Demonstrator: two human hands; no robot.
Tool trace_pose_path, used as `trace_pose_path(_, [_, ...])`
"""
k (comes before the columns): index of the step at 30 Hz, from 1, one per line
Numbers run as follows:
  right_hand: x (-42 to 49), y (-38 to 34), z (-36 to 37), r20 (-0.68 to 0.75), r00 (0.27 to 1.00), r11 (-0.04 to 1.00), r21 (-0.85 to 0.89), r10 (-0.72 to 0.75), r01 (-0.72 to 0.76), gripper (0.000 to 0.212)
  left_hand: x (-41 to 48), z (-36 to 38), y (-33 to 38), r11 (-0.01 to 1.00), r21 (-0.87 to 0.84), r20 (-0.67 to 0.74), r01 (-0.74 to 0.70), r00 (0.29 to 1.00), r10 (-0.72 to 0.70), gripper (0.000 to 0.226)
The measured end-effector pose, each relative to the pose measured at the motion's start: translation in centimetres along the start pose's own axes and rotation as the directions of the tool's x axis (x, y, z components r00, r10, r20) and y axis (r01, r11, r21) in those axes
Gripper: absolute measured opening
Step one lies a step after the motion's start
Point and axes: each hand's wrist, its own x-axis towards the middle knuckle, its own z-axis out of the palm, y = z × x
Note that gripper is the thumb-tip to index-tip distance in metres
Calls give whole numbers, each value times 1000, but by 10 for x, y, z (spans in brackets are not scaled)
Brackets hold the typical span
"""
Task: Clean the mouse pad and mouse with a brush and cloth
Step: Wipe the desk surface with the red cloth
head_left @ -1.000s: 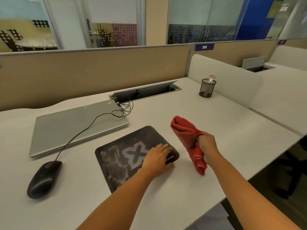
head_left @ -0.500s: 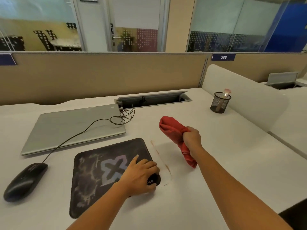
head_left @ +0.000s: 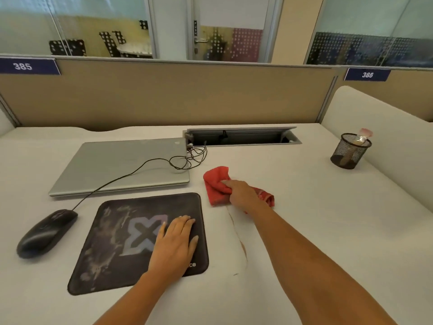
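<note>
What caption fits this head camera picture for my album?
Left hand flat on the mouse pad, right hand pressing a red cloth onto the desk.

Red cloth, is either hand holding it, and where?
The right hand pins the red cloth to the desk across its middle; whether it grips cannot be told.

"385" [head_left: 22, 66] and "386" [head_left: 367, 74] on partition tags; "PUSH" on door [head_left: 195, 28].
</note>
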Motion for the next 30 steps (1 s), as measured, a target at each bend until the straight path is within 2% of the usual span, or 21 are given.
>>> trace_pose_path(3, [-9,9,0,54,993,992,-64,-105,108,56,3,-2,1,999,27,15,25,1000,-25,48])
trace_pose_path(6, [-29,13,0,95,985,986,-60,-147,153,57,3,-1,2,999,27,22,37,999,-37,51])
trace_pose_path(13, [-91,14,13,40,980,979,73,-196,193,55,3,-7,8,999,-20,56,42,998,-41,63])
trace_pose_path(15, [-114,15,16,25,977,973,100,-211,208,55,3,-8,9,997,-46,74,61,996,-58,55])
trace_pose_path(17, [-140,13,18,38,977,972,116,-208,202,53,2,-8,10,993,-70,119,91,989,-82,44])
trace_pose_path(19, [-164,13,21,67,979,975,124,-194,185,52,1,-10,12,990,-91,141,110,985,-97,43])
trace_pose_path(23, [-199,11,-3,257,965,996,86,-58,37,48,-11,-21,14,983,-99,145,152,980,-136,41])
trace_pose_path(24, [-199,13,-13,237,971,993,116,-14,-14,46,-16,-23,14,978,-116,129,173,979,-158,40])
trace_pose_path(25, [-197,16,-22,159,987,981,183,31,-60,43,-22,-25,13,971,-138,110,196,977,-182,38])
trace_pose_path(27, [-188,24,-32,-61,987,935,333,150,-122,42,-34,-28,11,959,-162,68,233,972,-225,35])
trace_pose_path(28, [-184,27,-29,-120,974,932,331,193,-144,43,-41,-29,9,957,-159,54,241,970,-235,34])
trace_pose_path(30, [-185,25,-14,-95,977,964,202,192,-170,48,-51,-30,7,961,-146,40,235,972,-231,32])
